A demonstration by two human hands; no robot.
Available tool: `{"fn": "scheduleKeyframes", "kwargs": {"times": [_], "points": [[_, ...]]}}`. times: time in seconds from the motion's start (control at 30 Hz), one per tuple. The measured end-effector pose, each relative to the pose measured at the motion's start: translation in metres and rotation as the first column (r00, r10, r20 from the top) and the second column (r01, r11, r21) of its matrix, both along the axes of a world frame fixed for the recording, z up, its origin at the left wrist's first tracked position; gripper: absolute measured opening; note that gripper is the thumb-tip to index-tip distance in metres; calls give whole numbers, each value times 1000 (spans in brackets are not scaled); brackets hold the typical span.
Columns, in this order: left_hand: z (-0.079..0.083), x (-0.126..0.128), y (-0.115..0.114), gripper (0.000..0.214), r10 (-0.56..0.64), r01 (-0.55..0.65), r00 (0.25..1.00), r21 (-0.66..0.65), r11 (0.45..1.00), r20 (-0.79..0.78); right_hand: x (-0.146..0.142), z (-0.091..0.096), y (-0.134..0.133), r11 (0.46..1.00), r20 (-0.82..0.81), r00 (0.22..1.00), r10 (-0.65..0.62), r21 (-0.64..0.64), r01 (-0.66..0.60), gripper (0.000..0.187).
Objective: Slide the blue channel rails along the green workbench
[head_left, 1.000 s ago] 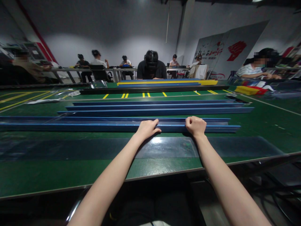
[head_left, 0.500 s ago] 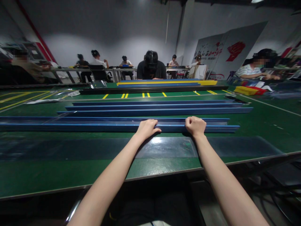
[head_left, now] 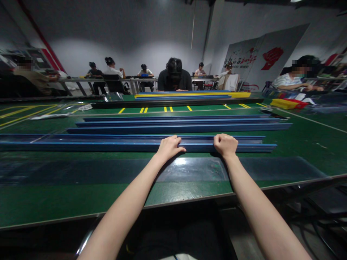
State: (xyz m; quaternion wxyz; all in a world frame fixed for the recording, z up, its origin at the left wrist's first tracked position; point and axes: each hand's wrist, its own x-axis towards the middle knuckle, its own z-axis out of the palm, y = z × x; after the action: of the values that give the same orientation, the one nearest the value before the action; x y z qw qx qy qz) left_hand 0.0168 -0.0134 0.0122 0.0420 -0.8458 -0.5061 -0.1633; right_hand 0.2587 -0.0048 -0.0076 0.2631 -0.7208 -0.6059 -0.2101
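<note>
A long blue channel-shaped strip lies lengthwise across the green table in front of me. My left hand grips its near wall, fingers bent over the top edge and thumb on the front face. To the right, my right hand is closed like a fist over the same strip, its fingertips hidden. Between my forearms and beyond them on both sides, a clear plastic sheet lies flat, nearer to me than the strip.
More blue strips lie just beyond. Farther back are a black strip and yellow strips. A yellow-and-red tray sits at the right. Opposite me sits a person with head bowed. The table's near edge runs below my forearms.
The fingers of my left hand have risen very slightly on the strip. My right hand stays in place, and the strips look the same.
</note>
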Motion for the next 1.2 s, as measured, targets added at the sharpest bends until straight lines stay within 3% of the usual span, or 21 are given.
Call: {"fn": "scheduleKeyframes", "kwargs": {"times": [0.23,0.83,1.07,1.2], "points": [[2,0,0,37,17,-17,1000,-16,1000,-23,1,-2,1,999,12,1000,11,36,-12,35],[1,1,-4,31,0,0,1000,-3,1000,-27,0,1,-1,1000,-1,1000,20,-16,-20,35],[2,1,-5,30,-10,10,1000,-23,1000,-15,0,4,-5,993,45,992,116,-24,-115,38],[1,1,-4,30,-15,15,1000,-7,1000,-20,-13,8,-9,960,96,955,279,-53,-275,40]]}}
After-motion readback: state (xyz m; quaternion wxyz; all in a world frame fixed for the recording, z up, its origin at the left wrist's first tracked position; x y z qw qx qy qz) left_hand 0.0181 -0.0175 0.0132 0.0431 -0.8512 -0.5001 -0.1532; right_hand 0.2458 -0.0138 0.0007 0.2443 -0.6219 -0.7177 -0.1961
